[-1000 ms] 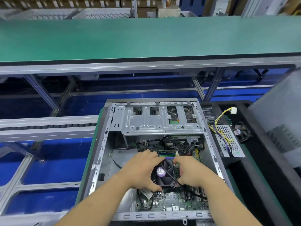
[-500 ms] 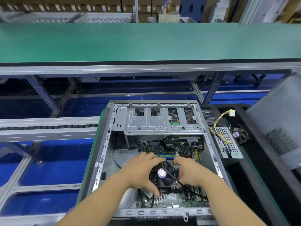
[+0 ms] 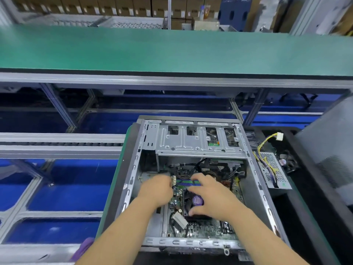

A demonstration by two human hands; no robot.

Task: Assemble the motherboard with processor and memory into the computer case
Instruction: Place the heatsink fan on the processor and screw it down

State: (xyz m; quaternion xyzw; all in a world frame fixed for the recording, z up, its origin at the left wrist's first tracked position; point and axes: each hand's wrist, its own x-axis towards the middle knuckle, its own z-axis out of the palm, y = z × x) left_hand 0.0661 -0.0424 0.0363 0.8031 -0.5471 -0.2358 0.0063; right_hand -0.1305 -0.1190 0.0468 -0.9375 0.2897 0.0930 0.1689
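Both hands are seen inside the computer case [image 3: 133, 180], where the motherboard [image 3: 202, 229] already lies with cooler fan [image 3: 194, 200] and memory sticks [image 3: 186, 183] fitted. The left hand [image 3: 156, 190] is curled at the board's left edge, its fingertips hidden; the right hand [image 3: 212, 199] is spread over the fan. Seating and fastening are judged unfinished.

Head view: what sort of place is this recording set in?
Most likely a computer assembly line in a factory. An open computer case lies at the station, a long green conveyor belt runs behind it, and stacked cardboard boxes line the back.
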